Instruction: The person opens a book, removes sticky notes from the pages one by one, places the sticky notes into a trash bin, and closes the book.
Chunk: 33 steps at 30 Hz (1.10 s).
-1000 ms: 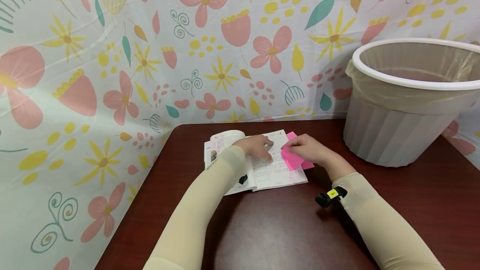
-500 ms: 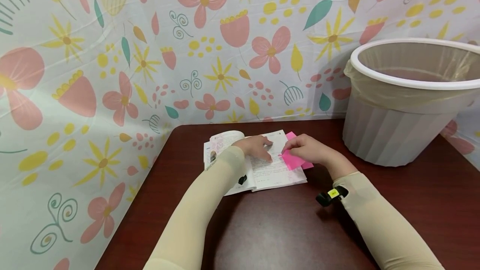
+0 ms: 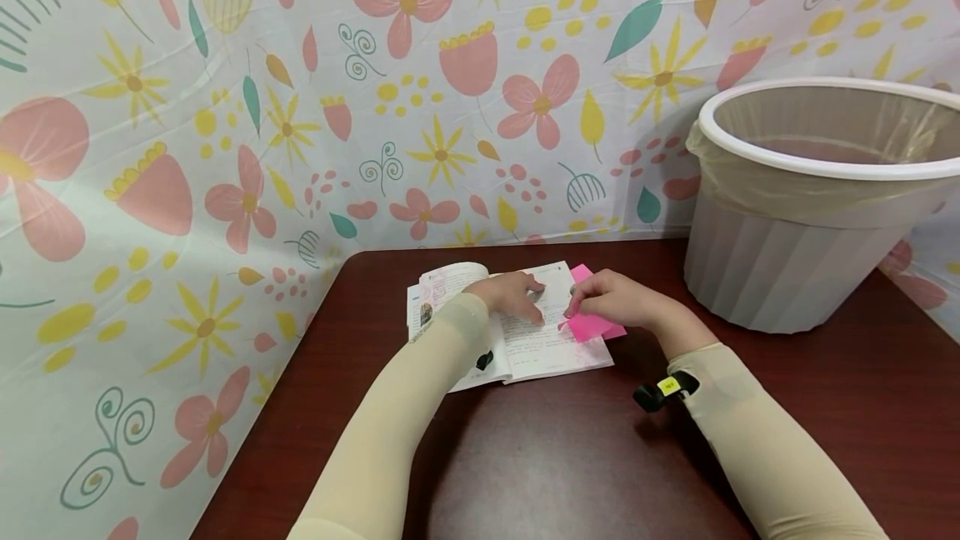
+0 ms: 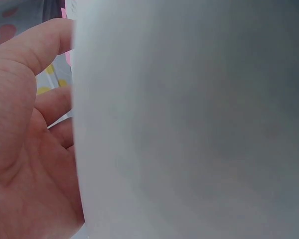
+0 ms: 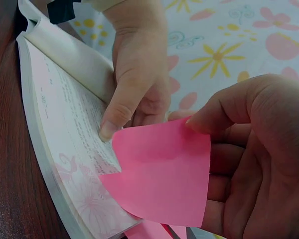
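An open book (image 3: 551,354) lies on the table. My left hand (image 3: 512,297) rests on its right page with fingers and thumb spread; in the right wrist view, the left thumb (image 5: 117,117) presses the page. My right hand (image 3: 618,300) pinches a bright pink paper sheet (image 5: 164,174) between thumb and fingers at the book's right edge. The sheet has a notch in its left side, and its lower left part touches the page. More pink paper (image 3: 581,272) shows beneath, beside the book. In the left wrist view, a blurred pale surface (image 4: 189,124) hides much of the left hand (image 4: 30,144).
A grey trash bin (image 3: 780,265) with a clear liner stands at the table's back right. Behind the dark wooden table (image 3: 540,457) hangs a flowered cloth (image 3: 300,90). A black strap device (image 3: 663,390) sits on the right wrist.
My right fingers have shifted slightly, and the pink sheet's visible part has tipped lower over the page. The left hand has stayed in place on the book.
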Each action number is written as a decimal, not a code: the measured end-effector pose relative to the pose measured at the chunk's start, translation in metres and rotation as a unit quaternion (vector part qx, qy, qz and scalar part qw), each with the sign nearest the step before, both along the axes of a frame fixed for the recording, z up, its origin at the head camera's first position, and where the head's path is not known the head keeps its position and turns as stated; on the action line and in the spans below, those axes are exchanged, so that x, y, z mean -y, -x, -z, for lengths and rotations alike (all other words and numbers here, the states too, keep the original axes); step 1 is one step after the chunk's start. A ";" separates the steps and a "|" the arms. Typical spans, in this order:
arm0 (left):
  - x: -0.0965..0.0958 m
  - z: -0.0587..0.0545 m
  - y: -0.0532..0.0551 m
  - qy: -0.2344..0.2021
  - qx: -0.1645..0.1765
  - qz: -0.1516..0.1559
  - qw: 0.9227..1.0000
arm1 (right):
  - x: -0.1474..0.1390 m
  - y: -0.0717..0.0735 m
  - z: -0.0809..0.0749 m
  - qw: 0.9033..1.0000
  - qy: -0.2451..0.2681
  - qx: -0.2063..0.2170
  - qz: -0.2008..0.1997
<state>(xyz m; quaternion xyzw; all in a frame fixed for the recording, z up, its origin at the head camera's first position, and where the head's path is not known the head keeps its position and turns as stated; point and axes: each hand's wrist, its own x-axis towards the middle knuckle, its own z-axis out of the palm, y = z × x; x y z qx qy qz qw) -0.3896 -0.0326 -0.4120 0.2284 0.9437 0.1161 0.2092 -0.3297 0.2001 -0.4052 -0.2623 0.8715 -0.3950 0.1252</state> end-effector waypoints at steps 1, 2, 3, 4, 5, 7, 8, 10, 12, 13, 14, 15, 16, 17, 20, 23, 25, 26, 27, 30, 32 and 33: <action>0.000 0.000 0.000 0.000 0.000 0.000 1.000 | 0.000 0.000 0.000 1.000 0.001 0.003 -0.005; 0.000 0.000 0.000 -0.001 0.000 0.001 1.000 | 0.000 -0.001 -0.001 1.000 0.002 0.005 -0.010; 0.000 0.000 0.000 -0.002 0.001 0.001 1.000 | 0.000 -0.001 -0.001 1.000 0.002 0.011 -0.012; -0.001 0.000 -0.001 -0.001 0.001 0.001 1.000 | 0.000 -0.001 -0.002 1.000 0.003 0.014 -0.016; -0.001 0.000 -0.001 -0.001 0.001 0.001 1.000 | 0.000 -0.001 -0.002 1.000 0.003 0.018 -0.019; -0.001 -0.001 -0.001 0.001 0.002 0.000 1.000 | 0.000 -0.001 -0.003 0.999 0.005 0.022 -0.024; -0.001 -0.001 -0.001 0.002 0.002 -0.001 1.000 | 0.000 -0.002 -0.003 0.999 0.006 0.025 -0.027; -0.002 -0.002 -0.001 0.003 0.004 -0.003 1.000 | 0.000 -0.002 -0.003 0.999 0.012 0.031 -0.031; -0.002 -0.002 -0.001 0.003 0.005 -0.003 1.000 | 0.001 -0.002 -0.004 0.998 0.020 0.039 -0.035; -0.002 -0.002 -0.001 0.003 0.006 -0.003 1.000 | 0.001 -0.003 -0.004 0.998 0.024 0.042 -0.037; -0.002 -0.001 -0.001 0.004 0.006 -0.002 1.000 | 0.001 -0.003 -0.004 0.998 0.027 0.047 -0.037; -0.002 -0.001 -0.001 0.005 0.006 -0.001 1.000 | 0.002 -0.003 -0.004 0.997 0.030 0.051 -0.038; -0.002 -0.001 -0.001 0.006 0.006 0.000 1.000 | 0.002 -0.003 -0.004 0.997 0.032 0.054 -0.039; -0.002 -0.001 -0.001 0.007 0.005 0.001 1.000 | 0.002 -0.003 -0.003 0.997 0.034 0.057 -0.040; -0.001 0.000 -0.001 0.009 0.002 0.003 1.000 | 0.003 -0.003 -0.003 0.997 0.034 0.061 -0.043; -0.001 0.001 -0.001 0.008 0.001 0.003 1.000 | 0.003 -0.004 -0.004 0.996 0.032 0.060 -0.051; -0.001 0.001 -0.001 0.008 0.001 0.003 1.000 | 0.003 -0.004 -0.004 0.996 0.030 0.060 -0.055; -0.001 0.001 -0.001 0.007 0.001 0.003 1.000 | 0.003 -0.005 -0.004 0.996 0.029 0.060 -0.056; -0.001 0.001 -0.001 0.007 0.002 0.003 1.000 | 0.003 -0.005 -0.005 0.996 0.028 0.061 -0.057; -0.001 0.001 0.000 0.008 0.002 0.003 1.000 | 0.003 -0.005 -0.005 0.996 0.026 0.063 -0.059; -0.001 0.001 0.000 0.009 0.002 0.003 1.000 | 0.003 -0.005 -0.006 0.996 0.025 0.064 -0.061; -0.001 0.001 0.000 0.009 0.003 0.002 1.000 | 0.003 -0.005 -0.006 0.996 0.026 0.064 -0.064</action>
